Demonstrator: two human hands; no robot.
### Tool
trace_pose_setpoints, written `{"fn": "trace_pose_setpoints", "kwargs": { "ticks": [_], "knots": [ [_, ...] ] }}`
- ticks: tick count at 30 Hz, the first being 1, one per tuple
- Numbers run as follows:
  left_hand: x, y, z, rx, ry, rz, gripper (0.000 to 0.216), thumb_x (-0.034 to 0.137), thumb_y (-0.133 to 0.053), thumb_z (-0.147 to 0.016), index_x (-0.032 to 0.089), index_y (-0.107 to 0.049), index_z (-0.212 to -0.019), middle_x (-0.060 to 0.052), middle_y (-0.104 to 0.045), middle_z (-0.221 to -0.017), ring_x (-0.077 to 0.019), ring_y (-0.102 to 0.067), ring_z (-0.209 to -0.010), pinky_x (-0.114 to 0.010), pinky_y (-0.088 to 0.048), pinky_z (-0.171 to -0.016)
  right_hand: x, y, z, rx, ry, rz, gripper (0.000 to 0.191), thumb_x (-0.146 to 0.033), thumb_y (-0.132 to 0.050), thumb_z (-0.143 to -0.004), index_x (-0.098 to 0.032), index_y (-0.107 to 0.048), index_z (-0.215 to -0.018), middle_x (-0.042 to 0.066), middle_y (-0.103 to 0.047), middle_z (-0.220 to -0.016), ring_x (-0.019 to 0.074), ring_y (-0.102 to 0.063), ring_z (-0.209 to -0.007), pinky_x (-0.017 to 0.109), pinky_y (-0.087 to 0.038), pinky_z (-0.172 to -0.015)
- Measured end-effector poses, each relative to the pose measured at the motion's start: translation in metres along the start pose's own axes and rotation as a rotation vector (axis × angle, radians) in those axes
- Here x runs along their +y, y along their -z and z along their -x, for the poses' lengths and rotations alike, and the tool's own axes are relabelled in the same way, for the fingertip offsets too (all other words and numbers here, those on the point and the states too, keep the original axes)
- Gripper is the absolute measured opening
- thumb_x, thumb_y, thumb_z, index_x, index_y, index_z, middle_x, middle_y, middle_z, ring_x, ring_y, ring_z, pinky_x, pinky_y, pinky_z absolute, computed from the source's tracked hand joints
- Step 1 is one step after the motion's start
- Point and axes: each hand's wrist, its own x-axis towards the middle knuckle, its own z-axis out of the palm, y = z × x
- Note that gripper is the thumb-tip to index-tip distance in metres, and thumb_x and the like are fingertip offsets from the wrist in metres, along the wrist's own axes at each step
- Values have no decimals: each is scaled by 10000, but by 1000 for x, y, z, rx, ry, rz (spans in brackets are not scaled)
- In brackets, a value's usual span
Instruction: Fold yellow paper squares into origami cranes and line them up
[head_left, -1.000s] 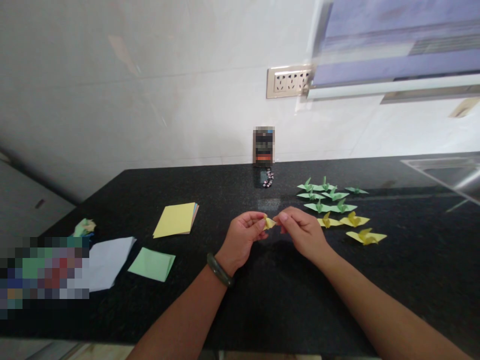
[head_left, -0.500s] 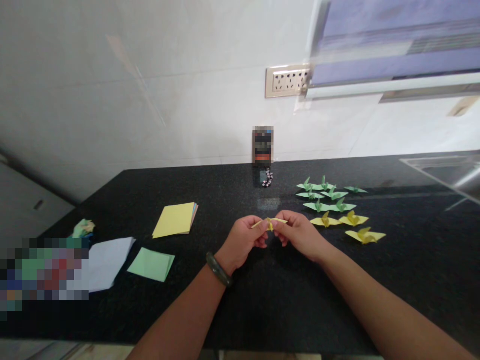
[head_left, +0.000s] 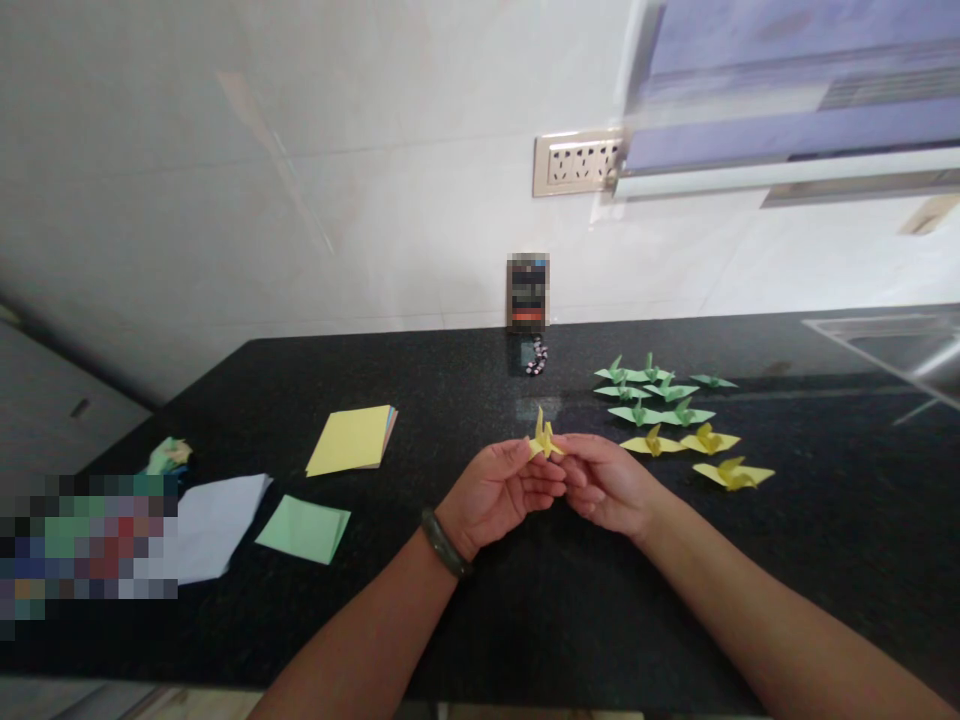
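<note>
A small yellow origami crane (head_left: 545,441) is held up between my two hands above the dark countertop (head_left: 480,600). My left hand (head_left: 502,490) pinches its left side between thumb and fingers, the other fingers curled beneath. On the opposite side my right hand (head_left: 606,485) grips the other wing with its fingertips. The crane's pointed neck or tail stands upright; part of its wings is hidden by my fingers. Just right of my right hand sit yellow paper cranes (head_left: 652,442), and behind those, several green paper cranes (head_left: 637,413) in rows.
Left of my hands lie a stack of yellow-topped paper (head_left: 351,440), a green paper sheet (head_left: 304,529) and white paper (head_left: 221,525). Crumpled green paper (head_left: 169,457) is at far left. A blurred-out phone-like object (head_left: 528,293) leans on the wall, with a beaded strap (head_left: 537,357).
The crane has turned upright in my hands, showing its raised point. My fingers have opened out somewhat below it, and my right hand has shifted slightly right.
</note>
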Motion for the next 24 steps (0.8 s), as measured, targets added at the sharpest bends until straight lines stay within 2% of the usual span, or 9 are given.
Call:
{"fn": "trace_pose_setpoints", "kwargs": {
  "ticks": [3, 9, 15, 24],
  "knots": [
    [-4, -4, 1, -34, -63, 58, 211, 288, -648, -741, 78, -662, -759, -78, -690, -753, -129, -652, -686, -203, -511, -633, 1, -2, 1, -50, 36, -115, 233, -336, -605, -734, -139, -553, -621, -84, -406, -394, 4, -231, -270, 115, -209, -273],
    [-7, -4, 1, -125, -132, 146, 168, 250, -652, -741, 83, -642, -721, -38, -645, -705, -100, -612, -639, -228, -523, -651, 6, -8, 5, -150, 134, -227, 187, -312, -632, -746, -143, -599, -675, -112, -327, -357, 8, -172, -268, 109, -260, -273],
    [-7, -6, 3, -128, -145, 137, 185, 265, -637, -753, 92, -622, -691, -20, -593, -698, -82, -566, -653, -269, -527, -731, 9, -10, 7, -184, 185, -264, 186, -275, -620, -774, -121, -626, -671, -109, -322, -379, -3, -158, -278, 94, -288, -289],
    [-8, -7, 3, -147, -164, 162, 174, 258, -641, -749, 93, -629, -696, -21, -575, -689, -83, -551, -661, -292, -530, -760, 11, -10, 8, -179, 207, -276, 201, -285, -613, -784, -128, -592, -661, -115, -307, -383, -7, -139, -276, 87, -276, -294]
  ]
}}
